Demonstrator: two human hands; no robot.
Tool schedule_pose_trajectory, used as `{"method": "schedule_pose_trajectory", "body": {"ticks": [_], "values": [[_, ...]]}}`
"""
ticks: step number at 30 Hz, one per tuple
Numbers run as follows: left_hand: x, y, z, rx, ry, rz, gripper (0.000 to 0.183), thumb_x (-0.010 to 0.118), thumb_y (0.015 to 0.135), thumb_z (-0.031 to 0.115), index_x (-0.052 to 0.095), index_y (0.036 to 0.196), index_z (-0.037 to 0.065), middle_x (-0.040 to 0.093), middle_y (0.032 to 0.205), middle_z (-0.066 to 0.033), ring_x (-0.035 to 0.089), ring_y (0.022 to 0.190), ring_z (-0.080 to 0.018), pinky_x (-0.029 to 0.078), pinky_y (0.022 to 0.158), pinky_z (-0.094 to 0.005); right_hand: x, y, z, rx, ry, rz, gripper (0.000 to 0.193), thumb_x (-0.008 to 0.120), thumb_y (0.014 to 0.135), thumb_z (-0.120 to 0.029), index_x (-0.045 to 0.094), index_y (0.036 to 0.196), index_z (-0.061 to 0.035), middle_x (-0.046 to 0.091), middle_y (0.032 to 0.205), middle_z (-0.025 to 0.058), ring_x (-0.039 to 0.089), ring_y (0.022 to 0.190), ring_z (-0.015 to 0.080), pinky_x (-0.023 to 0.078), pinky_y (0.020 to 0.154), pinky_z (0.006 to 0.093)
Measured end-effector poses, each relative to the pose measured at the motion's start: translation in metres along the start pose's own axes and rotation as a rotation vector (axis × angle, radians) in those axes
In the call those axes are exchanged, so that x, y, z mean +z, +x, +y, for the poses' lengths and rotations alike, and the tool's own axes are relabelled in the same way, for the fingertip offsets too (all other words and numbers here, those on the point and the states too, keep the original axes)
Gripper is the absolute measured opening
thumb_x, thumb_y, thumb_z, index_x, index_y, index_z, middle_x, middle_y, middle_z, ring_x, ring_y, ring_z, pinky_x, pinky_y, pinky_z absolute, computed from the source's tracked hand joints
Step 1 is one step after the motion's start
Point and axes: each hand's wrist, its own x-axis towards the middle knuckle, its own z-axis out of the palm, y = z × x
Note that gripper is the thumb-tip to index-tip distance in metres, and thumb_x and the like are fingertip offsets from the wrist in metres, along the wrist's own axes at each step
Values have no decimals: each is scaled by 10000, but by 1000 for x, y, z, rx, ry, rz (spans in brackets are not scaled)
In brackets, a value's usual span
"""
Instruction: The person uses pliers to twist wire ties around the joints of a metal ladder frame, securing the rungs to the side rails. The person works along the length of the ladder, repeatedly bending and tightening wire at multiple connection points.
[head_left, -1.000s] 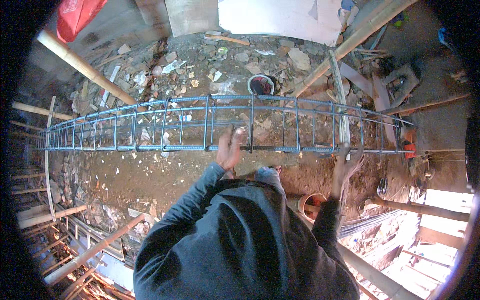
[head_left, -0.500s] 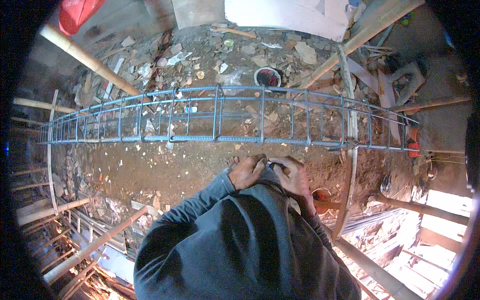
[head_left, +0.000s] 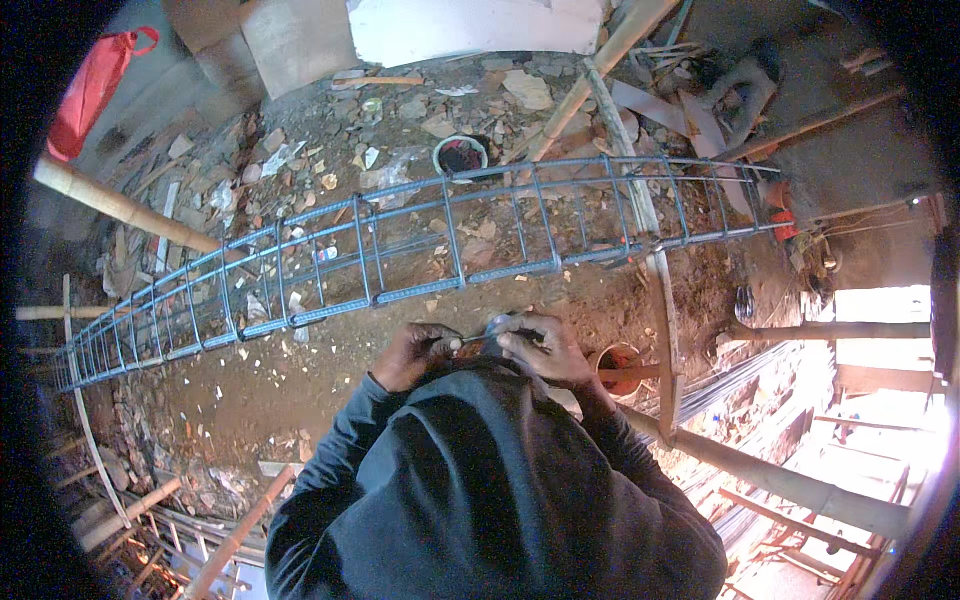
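Note:
In front of my chest, my left hand (head_left: 415, 358) pinches the end of a thin strand that looks like wire (head_left: 475, 338). The strand reaches across a small gap toward my right hand (head_left: 548, 348), whose fingers are curled and pressed together around its other end. Just beyond both hands, without touching them, a long cage of blue-grey steel rebar (head_left: 460, 281) runs across the view. Its long bars are joined by several rectangular stirrups.
An upright wooden strip (head_left: 660, 330) crosses the cage at right. A bucket (head_left: 618, 371) stands beside my right forearm, another bucket (head_left: 460, 155) beyond the cage amid rubble. Bamboo poles (head_left: 125, 202) slant around; a red bag (head_left: 95, 95) hangs far left.
My hands have moved apart, and the thin strand now shows between them. The view has turned, so the cage appears tilted, lower at the left.

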Motion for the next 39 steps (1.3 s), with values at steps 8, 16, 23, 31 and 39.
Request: {"method": "schedule_pose_trajectory", "body": {"ticks": [8, 16, 23, 31, 39], "values": [[10, 11, -5, 309, 609, 23, 155, 787, 852, 174, 706, 886, 46, 680, 869, -161, 650, 790, -367, 523, 696, -419, -12, -2, -7, -95, -281, -87, 187, 717, 941, -152, 760, 1105, -74, 762, 1020, 98, 715, 1025, 230, 539, 892, 361], [18, 26, -8, 238, 524, 51, 177, 738, 850, 67, 712, 1025, 59, 687, 939, -156, 650, 837, -363, 533, 735, -422, -13, -3, 7, -197, -326, 209, 158, 704, 940, -143, 738, 1073, -63, 736, 972, 121, 709, 884, 267, 546, 784, 376], [22, 33, -1, 218, 593, -80, 228, 703, 897, 144, 729, 1109, 64, 711, 1039, -186, 687, 960, -382, 554, 813, -422, -16, -6, 13, -189, -329, 252, 168, 707, 946, -167, 736, 1084, -74, 728, 939, 111, 710, 790, 230, 546, 689, 358], [25, 27, -16, 165, 626, 39, 290, 725, 849, 131, 729, 1130, 60, 708, 1059, -204, 679, 920, -401, 561, 796, -439, -15, 5, 9, -97, -306, 219, 219, 706, 959, -238, 740, 1091, -67, 756, 971, 119, 736, 810, 252, 562, 756, 365], [11, 6, -87, -140, -203, 193, 563, 767, 906, 101, 522, 1408, 34, 698, 1044, -79, 683, 895, -199, 568, 774, -356, -26, 52, -14, -226, -558, 585, 198, 704, 942, -244, 755, 1035, -76, 761, 960, 164, 736, 860, 352, 571, 770, 419]]}}
